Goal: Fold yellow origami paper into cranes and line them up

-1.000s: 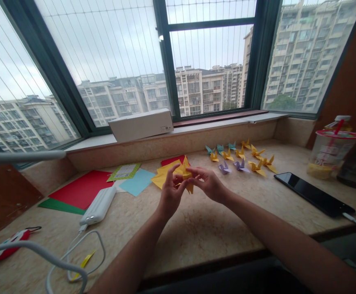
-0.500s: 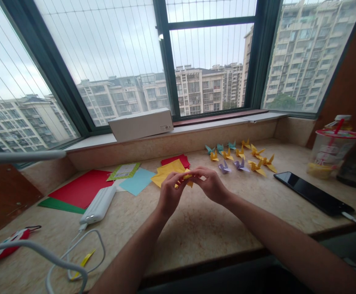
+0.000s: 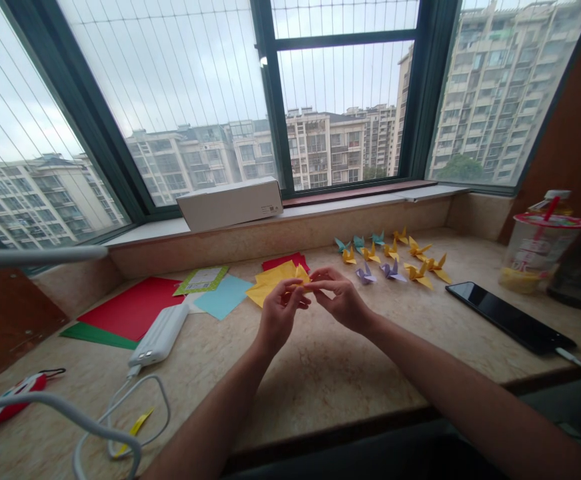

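Between my two hands is a small folded piece of yellow origami paper [image 3: 301,274], its pointed tip sticking up above the fingers. My left hand [image 3: 281,312] pinches it from the left side, and my right hand [image 3: 339,300] pinches it from the right. Fingers cover most of its lower part. Just behind my left hand lie flat yellow paper sheets [image 3: 270,280], with red paper [image 3: 290,261] partly under them. To the right of my hands stand several finished paper cranes [image 3: 418,272] in yellow, teal and purple.
Left on the stone counter [image 3: 315,393] are light blue paper [image 3: 225,297], red sheets [image 3: 130,310], green paper [image 3: 103,335] and a white power bank [image 3: 159,337] with a cable. A phone [image 3: 510,317] and a plastic cup [image 3: 537,253] sit at right. A white box [image 3: 230,203] rests on the sill.
The folded yellow paper has turned in my fingers, so a pointed tip now stands up. My fingers have shifted their grip slightly; my arms stay nearly in place.
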{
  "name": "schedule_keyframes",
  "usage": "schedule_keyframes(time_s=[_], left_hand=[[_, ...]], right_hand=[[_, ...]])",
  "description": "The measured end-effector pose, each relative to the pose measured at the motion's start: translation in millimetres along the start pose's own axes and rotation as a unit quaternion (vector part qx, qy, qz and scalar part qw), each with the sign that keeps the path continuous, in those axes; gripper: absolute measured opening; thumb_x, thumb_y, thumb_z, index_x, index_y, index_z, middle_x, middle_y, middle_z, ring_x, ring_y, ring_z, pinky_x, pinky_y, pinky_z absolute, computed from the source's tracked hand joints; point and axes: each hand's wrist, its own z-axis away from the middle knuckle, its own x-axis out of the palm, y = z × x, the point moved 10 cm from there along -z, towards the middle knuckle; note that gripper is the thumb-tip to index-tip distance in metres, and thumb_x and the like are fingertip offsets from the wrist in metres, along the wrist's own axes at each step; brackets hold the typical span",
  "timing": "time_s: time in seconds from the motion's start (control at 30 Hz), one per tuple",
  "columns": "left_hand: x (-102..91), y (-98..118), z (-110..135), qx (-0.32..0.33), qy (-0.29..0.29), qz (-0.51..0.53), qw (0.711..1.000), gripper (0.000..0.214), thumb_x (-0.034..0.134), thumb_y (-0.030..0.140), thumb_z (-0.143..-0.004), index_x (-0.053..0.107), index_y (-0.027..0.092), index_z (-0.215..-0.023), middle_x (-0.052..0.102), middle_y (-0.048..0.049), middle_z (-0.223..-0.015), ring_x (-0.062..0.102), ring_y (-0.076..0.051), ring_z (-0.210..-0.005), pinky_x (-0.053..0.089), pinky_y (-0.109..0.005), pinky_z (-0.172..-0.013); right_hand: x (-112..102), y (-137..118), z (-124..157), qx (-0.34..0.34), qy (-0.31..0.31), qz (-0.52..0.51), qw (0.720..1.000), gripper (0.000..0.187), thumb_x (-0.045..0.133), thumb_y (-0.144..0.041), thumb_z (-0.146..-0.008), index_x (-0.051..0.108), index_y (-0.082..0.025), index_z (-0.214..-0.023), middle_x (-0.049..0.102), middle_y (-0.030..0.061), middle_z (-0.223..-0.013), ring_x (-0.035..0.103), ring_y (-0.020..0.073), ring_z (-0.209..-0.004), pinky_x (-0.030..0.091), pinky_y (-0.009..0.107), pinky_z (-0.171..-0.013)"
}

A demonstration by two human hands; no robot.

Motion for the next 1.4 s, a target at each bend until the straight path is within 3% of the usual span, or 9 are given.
schedule_keyframes(time_s=[0.17, 0.3, 0.37, 0.6, 0.73, 0.87, 1.03, 1.27, 1.4], left_hand=[[-8.2, -4, -3, 0.006, 0.033, 0.043, 0.998, 0.039, 0.071, 0.033, -0.081, 0.05, 0.02, -0.112, 0.064, 0.0004, -0.086, 0.068, -0.014, -0.071, 0.055, -0.028, -0.069], [-9.3, -6, -4, 0.002, 0.033, 0.043, 0.999, 0.045, 0.072, 0.03, -0.08, 0.049, 0.021, -0.117, 0.064, 0.0004, -0.086, 0.068, -0.014, -0.074, 0.055, -0.03, -0.074], [-9.0, -8, -3, -0.008, 0.033, 0.023, 0.999, 0.041, 0.072, 0.03, -0.079, 0.054, 0.018, -0.113, 0.065, -0.0011, -0.085, 0.068, -0.015, -0.074, 0.055, -0.03, -0.075], [2.1, -13, 0, -0.038, -0.007, -0.023, 0.999, 0.034, 0.068, 0.043, -0.081, 0.066, 0.013, -0.097, 0.07, -0.0071, -0.084, 0.067, -0.017, -0.072, 0.056, -0.032, -0.071], [6.4, -8, 1, -0.007, -0.035, -0.061, 0.998, 0.031, 0.068, 0.045, -0.08, 0.071, 0.015, -0.088, 0.07, -0.0053, -0.076, 0.065, -0.018, -0.069, 0.056, -0.031, -0.068], [6.3, -8, 1, 0.017, -0.036, -0.102, 0.994, 0.032, 0.062, 0.045, -0.085, 0.072, 0.014, -0.082, 0.07, -0.0058, -0.074, 0.065, -0.017, -0.068, 0.055, -0.029, -0.065], [9.8, -20, 3, -0.038, -0.042, -0.048, 0.997, 0.034, 0.066, 0.046, -0.082, 0.067, 0.012, -0.087, 0.07, -0.007, -0.077, 0.066, -0.016, -0.065, 0.056, -0.029, -0.062], [12.4, -15, 2, -0.058, -0.044, 0.014, 0.997, 0.039, 0.067, 0.049, -0.08, 0.065, 0.011, -0.082, 0.069, -0.0076, -0.076, 0.066, -0.015, -0.06, 0.054, -0.027, -0.057], [5.2, -19, 2, -0.064, -0.015, 0.029, 0.997, 0.045, 0.068, 0.048, -0.08, 0.059, 0.012, -0.104, 0.069, -0.0051, -0.071, 0.064, -0.015, -0.053, 0.052, -0.026, -0.053]], right_hand=[[7, 13, 3, 0.055, 0.009, -0.064, 0.996, 0.012, 0.065, -0.028, -0.086, 0.071, -0.023, -0.096, 0.059, 0.0083, -0.112, 0.059, 0.0218, -0.11, 0.047, 0.041, -0.099], [13, 40, 6, 0.152, 0.033, -0.219, 0.963, 0.033, 0.073, -0.038, -0.079, 0.059, -0.022, -0.103, 0.066, 0.0059, -0.099, 0.066, 0.0192, -0.092, 0.056, 0.037, -0.083], [15, 47, 7, 0.177, 0.033, -0.242, 0.953, 0.042, 0.076, -0.039, -0.075, 0.056, -0.021, -0.108, 0.068, 0.0049, -0.094, 0.067, 0.0188, -0.089, 0.056, 0.037, -0.083], [17, 54, 9, 0.211, 0.012, -0.211, 0.955, 0.05, 0.077, -0.041, -0.073, 0.062, -0.018, -0.114, 0.069, 0.0029, -0.084, 0.066, 0.0165, -0.077, 0.055, 0.033, -0.074], [23, 54, 13, 0.233, -0.015, -0.205, 0.95, 0.043, 0.073, -0.05, -0.074, 0.07, -0.015, -0.099, 0.073, 0.0063, -0.084, 0.068, 0.0187, -0.074, 0.056, 0.036, -0.073], [16, 51, 12, 0.227, -0.001, -0.152, 0.962, 0.042, 0.072, -0.055, -0.072, 0.072, -0.015, -0.084, 0.074, 0.0062, -0.077, 0.068, 0.0197, -0.07, 0.055, 0.034, -0.068], [12, 49, 12, 0.227, 0.01, -0.121, 0.966, 0.041, 0.072, -0.055, -0.074, 0.07, -0.015, -0.082, 0.074, 0.0075, -0.078, 0.068, 0.0195, -0.07, 0.054, 0.032, -0.066], [14, 47, 12, 0.226, 0.016, -0.15, 0.962, 0.041, 0.07, -0.056, -0.076, 0.069, -0.016, -0.085, 0.073, 0.0077, -0.078, 0.067, 0.0195, -0.07, 0.053, 0.033, -0.064], [9, 42, 9, 0.203, 0.021, -0.129, 0.97, 0.041, 0.074, -0.048, -0.075, 0.065, -0.018, -0.102, 0.071, 0.0047, -0.08, 0.065, 0.0181, -0.072, 0.052, 0.033, -0.07]])
